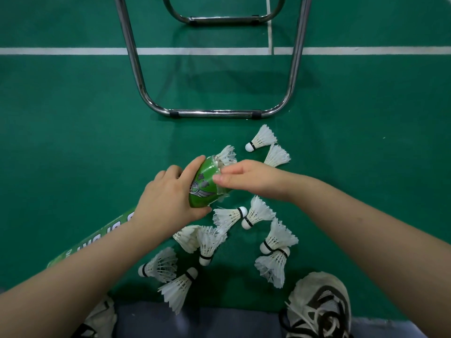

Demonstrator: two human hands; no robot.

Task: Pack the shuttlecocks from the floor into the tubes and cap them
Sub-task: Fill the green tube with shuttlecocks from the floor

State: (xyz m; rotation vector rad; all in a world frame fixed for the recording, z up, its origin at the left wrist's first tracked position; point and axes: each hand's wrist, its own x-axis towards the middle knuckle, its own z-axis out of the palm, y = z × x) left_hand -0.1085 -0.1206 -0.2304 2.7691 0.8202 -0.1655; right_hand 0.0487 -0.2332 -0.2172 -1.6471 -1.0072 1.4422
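shoe and forearms closest. left hand wraps the green tube, held over the floor. right hand has its fingers bunched at the mouth, pinching the feathers of a shuttlecock that is partly in. long axis runs near-left to far-right, mouth facing right and away. judgement: hold tube steady, ease skirt straight along the axis, don't crush feathers. loose shuttlecocks lie just below.

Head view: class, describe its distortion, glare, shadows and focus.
Head view: the wide-angle lens enlarges the forearms at the bottom corners; bright glints run along the chrome chair frame; a soft shadow lies on the floor beneath it; left hand, right hand and green tube look sharp.
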